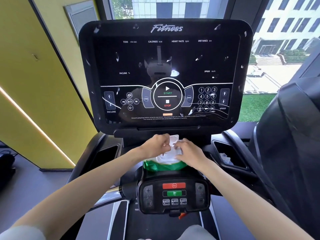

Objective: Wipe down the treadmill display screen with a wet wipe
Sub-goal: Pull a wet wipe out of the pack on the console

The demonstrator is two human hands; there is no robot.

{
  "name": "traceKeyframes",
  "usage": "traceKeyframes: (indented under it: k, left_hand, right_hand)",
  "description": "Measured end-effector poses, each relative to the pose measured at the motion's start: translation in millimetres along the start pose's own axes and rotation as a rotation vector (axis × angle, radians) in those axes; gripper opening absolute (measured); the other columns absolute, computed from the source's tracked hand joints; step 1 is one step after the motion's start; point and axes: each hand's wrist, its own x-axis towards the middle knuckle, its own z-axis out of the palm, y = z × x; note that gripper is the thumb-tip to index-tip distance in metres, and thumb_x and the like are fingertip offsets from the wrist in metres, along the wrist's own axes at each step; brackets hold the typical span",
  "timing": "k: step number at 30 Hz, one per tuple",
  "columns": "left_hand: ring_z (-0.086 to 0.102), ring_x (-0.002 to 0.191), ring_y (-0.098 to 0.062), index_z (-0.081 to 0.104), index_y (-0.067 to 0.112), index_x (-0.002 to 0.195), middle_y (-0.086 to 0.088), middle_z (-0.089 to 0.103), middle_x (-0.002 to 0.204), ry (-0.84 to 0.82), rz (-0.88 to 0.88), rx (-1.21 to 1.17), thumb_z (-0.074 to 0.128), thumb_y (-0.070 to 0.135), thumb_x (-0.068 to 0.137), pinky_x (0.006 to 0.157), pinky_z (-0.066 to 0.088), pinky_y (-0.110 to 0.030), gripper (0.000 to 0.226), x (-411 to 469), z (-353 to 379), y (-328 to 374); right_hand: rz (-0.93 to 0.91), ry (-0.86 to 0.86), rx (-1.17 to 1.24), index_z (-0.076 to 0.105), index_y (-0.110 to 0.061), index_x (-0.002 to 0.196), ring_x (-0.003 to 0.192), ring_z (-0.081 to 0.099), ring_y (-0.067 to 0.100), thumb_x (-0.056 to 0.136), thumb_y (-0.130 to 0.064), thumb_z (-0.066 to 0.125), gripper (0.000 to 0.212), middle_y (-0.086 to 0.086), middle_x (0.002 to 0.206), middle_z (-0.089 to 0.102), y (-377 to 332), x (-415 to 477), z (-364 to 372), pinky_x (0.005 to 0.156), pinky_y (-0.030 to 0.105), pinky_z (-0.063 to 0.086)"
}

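Note:
The black treadmill display screen (166,73) fills the upper middle of the view, dotted with white smears and specks. Below it, a green and white wet wipe pack (164,164) sits on the console ledge with its white lid (174,138) flipped up. My left hand (155,146) pinches at the white opening of the pack from the left. My right hand (187,152) rests on the top of the pack from the right, its fingers curled at the same opening. Whether a wipe is pulled free is hidden by my fingers.
A lower control panel (174,194) with a red stop and a green start button sits just under the pack. Side cup holders flank it, the right cup holder (228,157) holding something crumpled and white. A yellow wall (34,75) stands left, a window right.

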Motion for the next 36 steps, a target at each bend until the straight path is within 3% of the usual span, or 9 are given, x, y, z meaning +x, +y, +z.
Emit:
traceKeyframes:
  k: [4, 7, 11, 14, 20, 25, 28, 32, 36]
  left_hand:
    - [0.052, 0.046, -0.001, 0.044, 0.013, 0.071, 0.000, 0.054, 0.058, 0.109, -0.068, -0.177, 0.051, -0.001, 0.082, 0.048, 0.036, -0.016, 0.019, -8, -22, -2]
    - [0.045, 0.053, -0.007, 0.047, 0.013, 0.070, 0.001, 0.051, 0.059, 0.110, -0.117, -0.276, 0.051, 0.000, 0.084, 0.055, 0.039, -0.023, 0.019, -11, -27, -10]
    - [0.047, 0.064, -0.011, 0.050, 0.014, 0.072, 0.003, 0.050, 0.067, 0.088, -0.176, -0.403, 0.053, 0.002, 0.085, 0.064, 0.043, -0.025, 0.018, -15, -20, -15]
    - [0.053, 0.067, -0.012, 0.054, 0.013, 0.089, -0.001, 0.060, 0.075, 0.028, -0.200, -0.542, 0.056, 0.001, 0.085, 0.062, 0.043, -0.021, 0.013, -19, -17, -16]
    - [0.063, 0.083, -0.020, 0.055, 0.003, 0.106, -0.009, 0.065, 0.089, 0.000, -0.207, -0.622, 0.061, 0.005, 0.087, 0.078, 0.052, -0.036, 0.020, -19, -5, -5]
    - [0.066, 0.076, -0.023, 0.050, 0.009, 0.091, -0.013, 0.066, 0.087, 0.055, -0.265, -0.864, 0.055, 0.008, 0.092, 0.073, 0.055, -0.040, 0.005, -17, 2, -2]
    - [0.065, 0.073, -0.021, 0.048, 0.011, 0.087, -0.009, 0.065, 0.083, 0.091, -0.285, -0.972, 0.052, 0.009, 0.094, 0.068, 0.056, -0.039, 0.009, -18, 5, 1]
    - [0.063, 0.070, -0.019, 0.046, 0.013, 0.083, -0.006, 0.062, 0.079, 0.140, -0.320, -1.051, 0.051, 0.009, 0.095, 0.060, 0.054, -0.033, 0.013, -21, 4, -4]
    - [0.063, 0.069, -0.018, 0.050, 0.014, 0.080, -0.005, 0.063, 0.079, 0.095, -0.309, -1.099, 0.054, 0.013, 0.094, 0.063, 0.055, -0.032, 0.014, -25, 4, -5]
  right_hand:
    - [0.024, -0.035, 0.003, 0.060, -0.013, 0.097, 0.100, 0.055, 0.025, 0.074, -0.024, 0.067, 0.026, 0.000, 0.110, 0.053, 2, 3, 3, 0.076, 0.030, 0.045]
    - [0.052, -0.052, 0.380, 0.056, -0.016, 0.075, 0.076, 0.050, 0.017, 0.070, -0.024, 0.075, 0.021, -0.004, 0.079, 0.049, -4, 3, -6, 0.060, 0.026, 0.035]
    - [0.189, -0.085, 1.014, 0.067, -0.013, 0.093, 0.078, 0.061, 0.014, 0.080, -0.014, 0.071, 0.013, 0.003, 0.087, 0.068, -15, -1, -16, 0.067, 0.022, 0.046]
    - [0.336, -0.105, 1.292, 0.060, -0.005, 0.096, 0.062, 0.058, 0.014, 0.087, -0.010, 0.063, 0.011, 0.008, 0.079, 0.064, -18, -3, -17, 0.050, 0.021, 0.046]
    - [0.377, -0.084, 1.243, 0.060, -0.009, 0.091, 0.053, 0.054, 0.013, 0.084, -0.011, 0.067, 0.010, 0.007, 0.071, 0.063, -22, -7, -17, 0.042, 0.020, 0.040]
    - [0.375, -0.112, 1.144, 0.062, -0.014, 0.088, 0.091, 0.063, 0.026, 0.073, -0.011, 0.077, 0.021, 0.012, 0.100, 0.065, -15, -9, -13, 0.071, 0.034, 0.051]
    - [0.377, -0.045, 1.038, 0.059, -0.017, 0.080, 0.106, 0.057, 0.028, 0.073, 0.002, 0.073, 0.024, 0.009, 0.112, 0.058, -9, -9, -8, 0.071, 0.028, 0.048]
    - [0.391, -0.022, 0.786, 0.060, -0.019, 0.087, 0.081, 0.052, 0.016, 0.071, 0.008, 0.067, 0.033, -0.004, 0.087, 0.047, -4, -14, -11, 0.068, 0.030, 0.047]
    - [0.203, 0.120, 0.690, 0.065, -0.018, 0.082, 0.083, 0.051, 0.015, 0.071, -0.008, 0.075, 0.019, -0.005, 0.084, 0.052, -19, -16, -15, 0.063, 0.021, 0.039]
